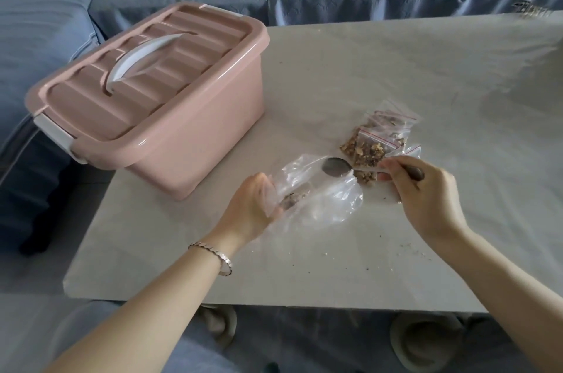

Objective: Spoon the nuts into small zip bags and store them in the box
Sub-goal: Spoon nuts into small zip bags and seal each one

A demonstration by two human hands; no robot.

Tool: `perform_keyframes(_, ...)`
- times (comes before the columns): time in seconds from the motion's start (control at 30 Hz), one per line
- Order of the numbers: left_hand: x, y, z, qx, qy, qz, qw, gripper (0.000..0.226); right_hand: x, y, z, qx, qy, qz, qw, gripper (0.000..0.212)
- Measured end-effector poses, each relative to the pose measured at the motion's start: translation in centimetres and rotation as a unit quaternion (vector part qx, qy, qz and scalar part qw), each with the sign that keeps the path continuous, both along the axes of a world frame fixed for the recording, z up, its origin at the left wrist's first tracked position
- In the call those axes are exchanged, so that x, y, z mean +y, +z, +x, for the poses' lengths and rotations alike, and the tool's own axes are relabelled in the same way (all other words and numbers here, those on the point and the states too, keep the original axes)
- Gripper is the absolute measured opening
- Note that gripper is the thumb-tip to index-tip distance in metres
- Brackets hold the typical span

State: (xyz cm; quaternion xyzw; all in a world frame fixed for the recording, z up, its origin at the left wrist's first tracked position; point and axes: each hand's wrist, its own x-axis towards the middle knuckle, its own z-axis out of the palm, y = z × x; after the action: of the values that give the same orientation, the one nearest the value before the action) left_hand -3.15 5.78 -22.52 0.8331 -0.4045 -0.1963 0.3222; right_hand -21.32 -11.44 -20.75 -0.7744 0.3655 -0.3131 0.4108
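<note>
Left hand (pixel 253 202) holds clear bag (pixel 329 199) near lidded pink box (pixel 170 135).

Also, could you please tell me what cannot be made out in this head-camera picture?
Head view:
- Inside of the pink box: hidden by its closed lid.
- Number of small zip bags: they overlap in a pile.
- Nuts left in the big clear bag held by the left hand: blurred by crinkled plastic.
- The spoon's handle: mostly covered by the right hand gripping it.
- Dark object at the table's far right corner: too blurred to identify.

Box (pixel 158 104) left of bags (pixel 377 138) (on table (pixel 396 68))
</note>
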Motion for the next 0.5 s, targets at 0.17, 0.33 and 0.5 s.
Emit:
perform_keyframes(0.17,1.9,0.2,0.4,-0.07,0.03,-0.161,0.984,0.03,1.1,1.4,-0.7,-0.006,0.036,-0.008,0.999,0.012)
perform_keyframes(0.33,1.7,3.7,-1.7,-0.195,0.0,-0.327,0.925,0.024,2.9,2.6,-0.9,-0.024,0.098,-0.056,0.993,0.015)
perform_keyframes(0.5,1.0,1.0,-2.4,-0.191,-0.008,-0.068,0.979,0.019,3.4,2.1,-0.7,-0.021,0.137,-0.08,0.987,0.013)
